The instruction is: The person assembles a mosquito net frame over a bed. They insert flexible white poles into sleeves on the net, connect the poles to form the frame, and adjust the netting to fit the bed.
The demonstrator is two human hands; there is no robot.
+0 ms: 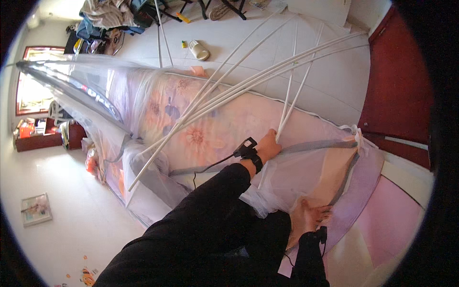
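My left hand [268, 147] is closed around two thin white poles [287, 103] near their lower ends, above the bed. The poles rise from my fist toward the far side. My right hand [313, 215] lies with fingers apart on the peach-coloured fabric [326, 179] at the near right corner. Sheer white netting [287, 191] is bunched between my hands, with a grey band [315, 145] along it. Several more long white poles [210, 107] lie crossed over the floral bedding [191, 131], left of my left hand.
At the left, more netting hangs from a dark frame [71, 76]. Beyond the bed, a pale clog [198, 50] lies on the tiled floor [258, 57]. Clothes [107, 14] are piled at the far left. A dark red door [397, 91] stands at the right. A black cable [213, 165] trails from my left wrist.
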